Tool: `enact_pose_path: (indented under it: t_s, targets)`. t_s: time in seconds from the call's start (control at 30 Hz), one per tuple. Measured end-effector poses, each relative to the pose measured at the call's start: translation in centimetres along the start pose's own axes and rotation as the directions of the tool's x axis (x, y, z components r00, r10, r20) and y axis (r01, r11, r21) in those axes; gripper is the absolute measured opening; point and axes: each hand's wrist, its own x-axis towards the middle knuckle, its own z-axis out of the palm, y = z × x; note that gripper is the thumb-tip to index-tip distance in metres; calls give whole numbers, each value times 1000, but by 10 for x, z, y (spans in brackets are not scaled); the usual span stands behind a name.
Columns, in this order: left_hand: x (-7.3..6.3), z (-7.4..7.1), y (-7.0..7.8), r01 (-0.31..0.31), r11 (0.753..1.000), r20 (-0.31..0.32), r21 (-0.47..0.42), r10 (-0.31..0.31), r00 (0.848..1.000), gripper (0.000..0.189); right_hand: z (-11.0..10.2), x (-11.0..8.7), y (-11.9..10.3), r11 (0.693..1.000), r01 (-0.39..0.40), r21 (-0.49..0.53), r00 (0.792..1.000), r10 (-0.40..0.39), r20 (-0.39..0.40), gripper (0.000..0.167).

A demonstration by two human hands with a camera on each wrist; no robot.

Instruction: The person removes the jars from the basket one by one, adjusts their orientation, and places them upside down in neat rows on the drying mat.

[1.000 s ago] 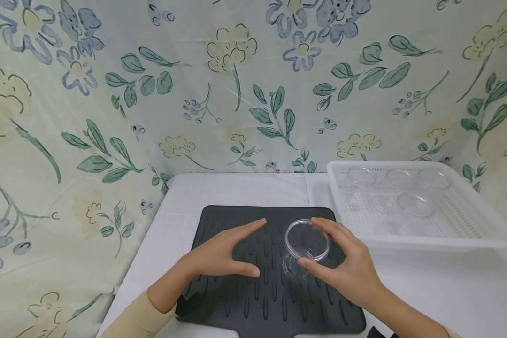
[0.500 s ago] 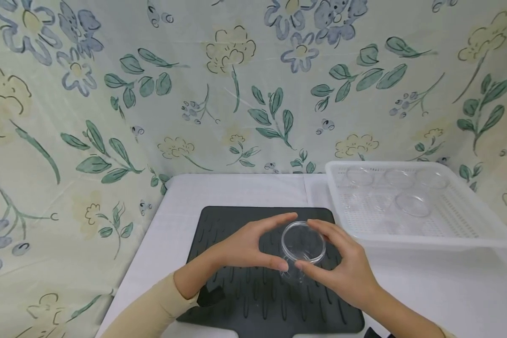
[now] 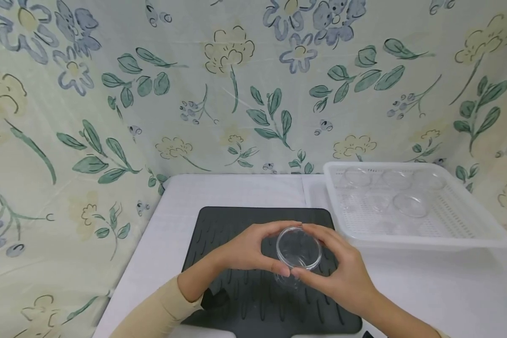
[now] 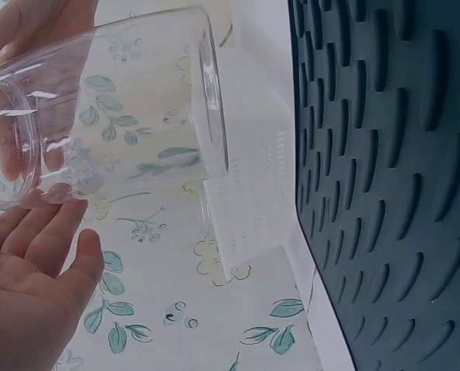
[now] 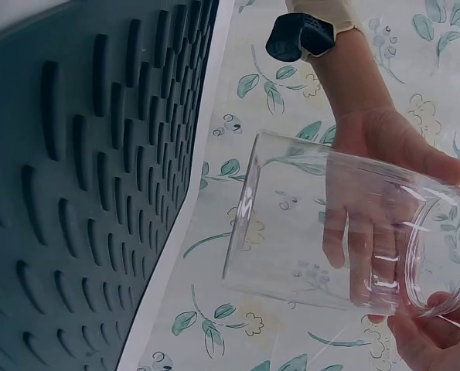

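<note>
A clear cup (image 3: 298,249) hangs upright close over a black ridged mat (image 3: 253,300). My right hand (image 3: 342,267) holds its ringed upper end from the right, thumb in front and index finger behind. From the left, my left hand (image 3: 249,246) curls thumb and index finger round the same end. The fingertips of both hands come together at the cup's front and back. In the left wrist view, left-hand fingers (image 4: 48,247) lie at the ringed end, and right-hand fingers show through the clear wall. The right wrist view shows the cup's (image 5: 291,232) wider end toward the mat.
A white perforated basket (image 3: 405,241) stands at the back right, with several clear round-rimmed containers (image 3: 410,205) inside. The mat lies on a white-covered table (image 3: 426,286). Flower-printed fabric (image 3: 219,117) hangs behind and at the left. A black band (image 5: 301,36) is on the left wrist.
My left hand has moved right from beside the cup and now curls round its ringed end. The cup and my right hand have shifted slightly left and down.
</note>
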Motion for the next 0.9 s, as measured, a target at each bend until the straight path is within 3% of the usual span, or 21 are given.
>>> enact_pose_path:
  t_s: [0.23,0.47,0.6,0.77,0.9]
  targets:
    - [-2,1,0,-21,998,-17,-61,20,1000,69,2,-3,-2,1000,-25,8,999,25,24,80]
    - [-4,0,-1,7,1000,-56,-2,-7,998,66,0,-4,-1,995,-94,-26,992,96,80,84]
    - [-5,-2,0,19,999,-95,40,-15,995,64,-1,-5,8,992,-122,38,985,116,128,95]
    - [-7,-6,1,-4,998,-140,55,12,990,65,3,-13,32,959,-209,193,955,159,250,101]
    - [-6,-8,4,-29,997,-172,74,42,984,77,15,-23,50,936,-265,234,929,182,323,100]
